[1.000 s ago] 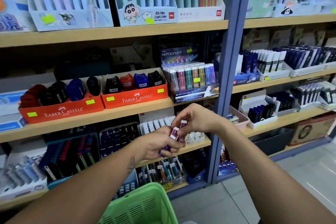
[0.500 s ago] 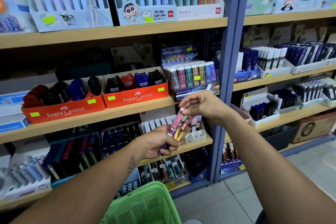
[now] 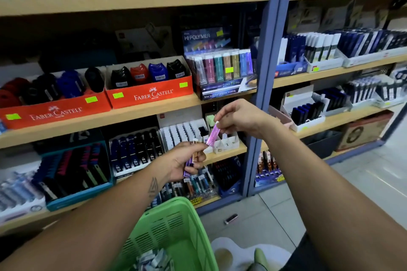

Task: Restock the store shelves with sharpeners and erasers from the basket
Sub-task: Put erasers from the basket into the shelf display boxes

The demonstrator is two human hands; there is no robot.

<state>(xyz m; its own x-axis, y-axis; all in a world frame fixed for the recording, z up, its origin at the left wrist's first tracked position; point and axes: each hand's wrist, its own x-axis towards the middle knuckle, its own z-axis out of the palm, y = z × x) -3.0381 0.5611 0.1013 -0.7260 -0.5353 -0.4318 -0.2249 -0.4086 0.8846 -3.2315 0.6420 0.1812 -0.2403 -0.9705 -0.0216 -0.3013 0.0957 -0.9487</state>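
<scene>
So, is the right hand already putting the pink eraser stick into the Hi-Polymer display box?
No, the right hand pinches the pink eraser stick well below the Hi-Polymer display box, near the left hand.

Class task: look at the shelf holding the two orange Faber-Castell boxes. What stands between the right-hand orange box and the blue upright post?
In the head view, the Hi-Polymer eraser display stands between the right-hand orange box and the blue upright post.

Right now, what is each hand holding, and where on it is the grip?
The right hand pinches one pink stick eraser at its top end. The left hand grips a small bunch of stick erasers around their middle.
</scene>
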